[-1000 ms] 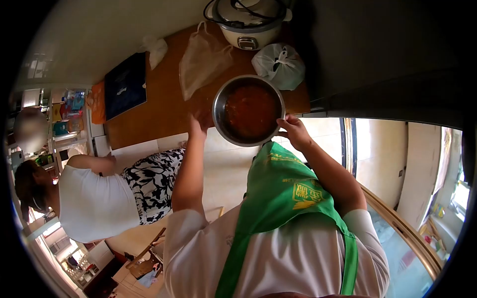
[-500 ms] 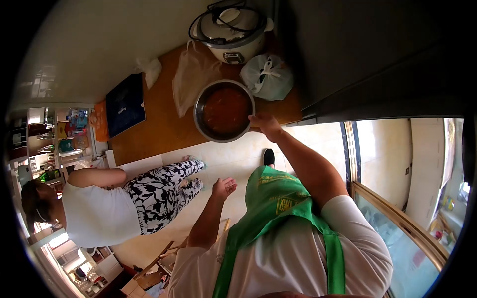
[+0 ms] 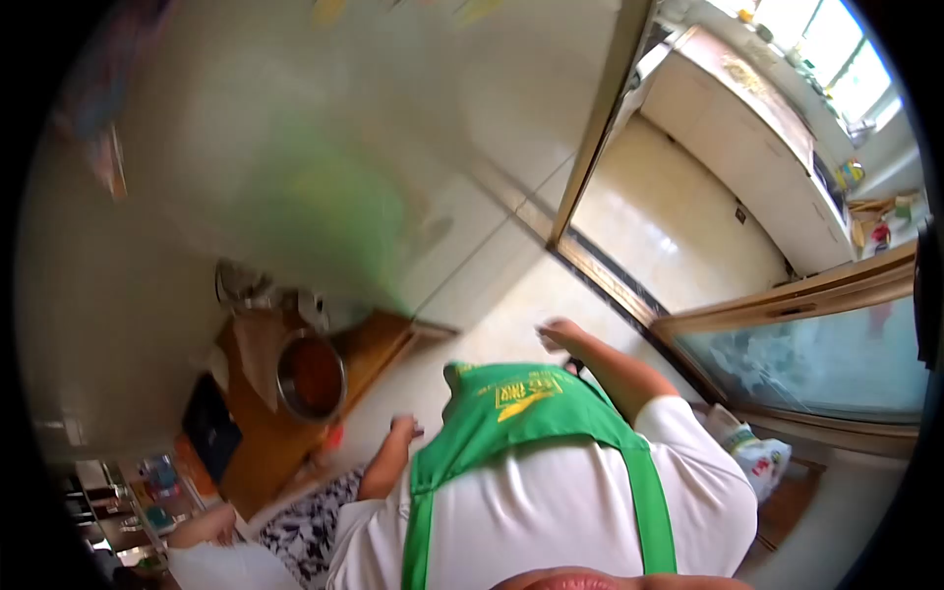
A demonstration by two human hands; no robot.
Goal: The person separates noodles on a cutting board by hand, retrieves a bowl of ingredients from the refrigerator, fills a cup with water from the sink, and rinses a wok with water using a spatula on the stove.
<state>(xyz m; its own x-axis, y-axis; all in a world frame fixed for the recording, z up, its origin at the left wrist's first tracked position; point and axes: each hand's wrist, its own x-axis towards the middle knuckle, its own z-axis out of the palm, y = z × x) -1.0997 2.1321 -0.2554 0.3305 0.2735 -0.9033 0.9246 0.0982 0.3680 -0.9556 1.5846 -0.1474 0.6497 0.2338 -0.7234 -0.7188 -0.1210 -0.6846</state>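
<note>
The steel bowl (image 3: 312,376) of reddish-brown liquid stands on the brown wooden table (image 3: 258,462) to the left, apart from both hands. My right hand (image 3: 559,336) hangs in the air past the green apron (image 3: 521,403), near the doorway. Its fingers are loosely bent and slightly apart, and nothing shows in them. Lower and closer to the table, my left hand (image 3: 403,429) is also in the air beside the apron. Nothing shows in it either; its fingers look loosely spread, though a little blurred.
A glossy panel (image 3: 344,128) rises ahead, reflecting green. To the right are a door track (image 3: 610,285), a sliding glass door (image 3: 806,344) and a kitchen counter (image 3: 737,138). Another person in patterned trousers (image 3: 305,526) is at lower left. A plastic bag (image 3: 757,457) sits behind the door.
My right hand has let go of the bowl's rim and come away. My view has turned right, so the table and bowl now lie at the left. The bowl stays on the table.
</note>
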